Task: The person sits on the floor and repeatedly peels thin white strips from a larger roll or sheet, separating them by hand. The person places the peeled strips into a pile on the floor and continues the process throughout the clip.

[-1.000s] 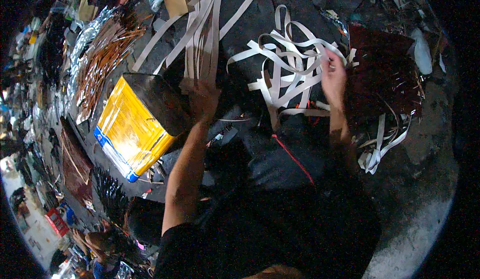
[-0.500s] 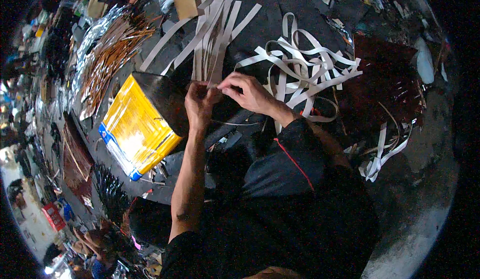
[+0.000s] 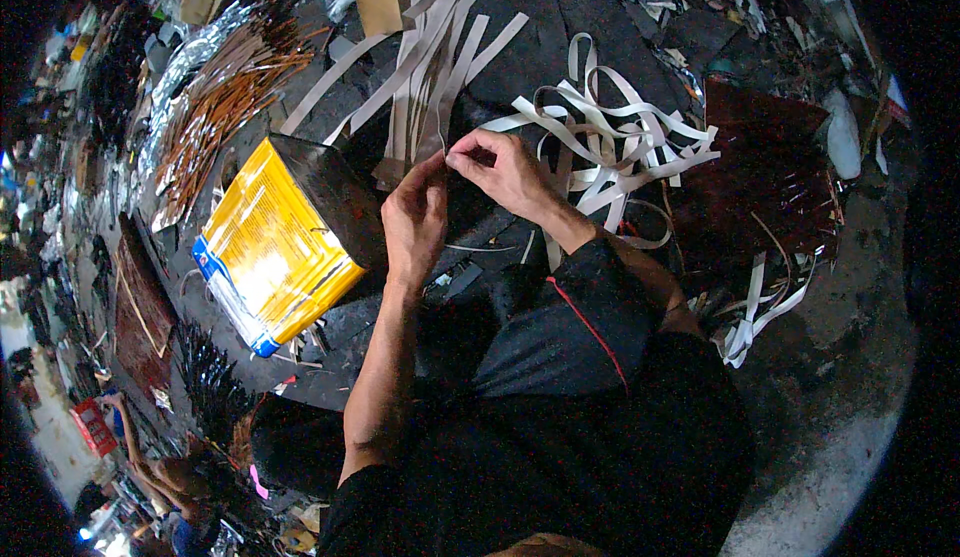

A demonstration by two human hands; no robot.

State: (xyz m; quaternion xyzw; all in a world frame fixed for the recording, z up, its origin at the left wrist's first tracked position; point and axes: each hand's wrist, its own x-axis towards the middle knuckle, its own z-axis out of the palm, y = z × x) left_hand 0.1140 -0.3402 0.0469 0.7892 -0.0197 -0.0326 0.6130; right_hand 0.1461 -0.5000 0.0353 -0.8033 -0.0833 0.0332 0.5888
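My left hand (image 3: 413, 222) is closed with thumb and fingertips together at the near end of a thin pale strip (image 3: 441, 125). Beside it, my right hand (image 3: 510, 179) pinches at that same end, the two sets of fingertips nearly touching. Just beyond, a bundle of flat whitish strips (image 3: 408, 87) lies fanned out on the ground. To the right is a loose tangle of white bands (image 3: 610, 132), looped over one another. A yellow metal can with a blue edge (image 3: 280, 247) lies next to my left forearm. The exact grip is too small to make out.
Brown rods or strips (image 3: 215, 97) are heaped at the far left, near a tan block (image 3: 379, 7). A dark reddish-brown sheet (image 3: 755, 177) lies at right, with more white bands (image 3: 755, 317) nearer me. At lower left another person's arm (image 3: 135, 447) reaches to a red box (image 3: 93, 425).
Both hands have shifted slightly, and my left hand has turned, its fingers now pointing up toward my right fingertips. The other person's arm has stretched out to the red box.
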